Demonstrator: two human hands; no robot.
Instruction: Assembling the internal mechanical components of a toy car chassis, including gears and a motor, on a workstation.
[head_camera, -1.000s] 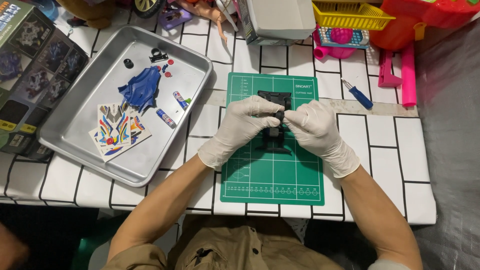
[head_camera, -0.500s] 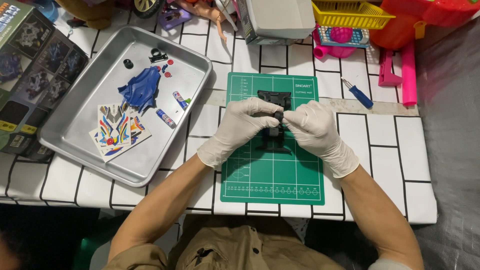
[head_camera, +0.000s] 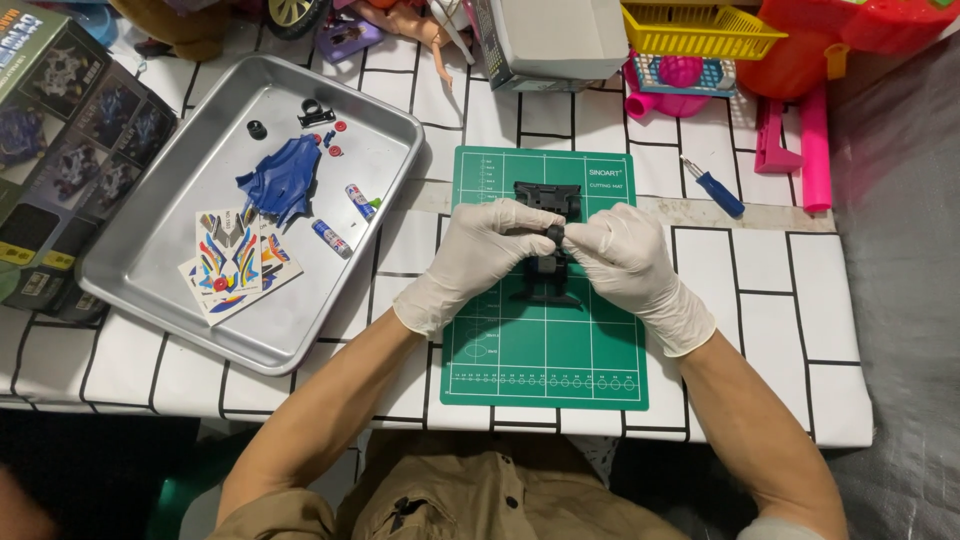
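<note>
Black toy car chassis (head_camera: 547, 250) on green cutting mat (head_camera: 545, 350), gripped from both sides by gloved left hand (head_camera: 480, 255) and right hand (head_camera: 625, 262); metal tray (head_camera: 150, 290) alongside.

Both gloved hands, left hand (head_camera: 478, 258) and right hand (head_camera: 628, 262), pinch a small black wheel (head_camera: 554, 235) over the black toy-car chassis (head_camera: 547, 240) on the green cutting mat (head_camera: 545, 350).

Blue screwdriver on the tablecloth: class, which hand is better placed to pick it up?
Probably the right hand: the blue screwdriver lies just beyond it, right of the green cutting mat. The left hand would have to cross over.
</note>
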